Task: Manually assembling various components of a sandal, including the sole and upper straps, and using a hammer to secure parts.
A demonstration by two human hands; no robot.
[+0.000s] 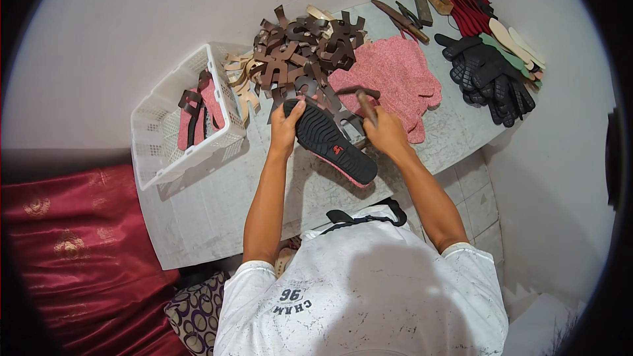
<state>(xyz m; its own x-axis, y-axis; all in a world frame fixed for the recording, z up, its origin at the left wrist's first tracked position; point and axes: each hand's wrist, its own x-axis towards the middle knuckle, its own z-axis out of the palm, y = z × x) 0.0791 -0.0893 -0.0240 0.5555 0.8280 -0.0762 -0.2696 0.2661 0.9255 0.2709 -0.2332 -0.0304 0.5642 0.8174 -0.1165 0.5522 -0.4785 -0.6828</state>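
My left hand (282, 126) is closed round one end of a shoe sole (328, 138), its thumb lying across the black ridged underside. The sole faces up, tilted over the table, with a pink edge and a small red mark near its other end. In my right hand (386, 133) is a hammer (368, 108), gripped by its wooden handle. The dark hammer head is above the pink pieces, apart from the sole. Brown straps (348, 117) show just behind the sole, partly hidden by it.
A white plastic basket (227, 133) with pink-soled sandals (192, 115) stands at the left. Brown strap pieces (280, 66) are heaped at the back, beside pink insole pieces (395, 76). Knives (403, 18), a grey block (422, 9) and black soles (488, 72) lie farther right.
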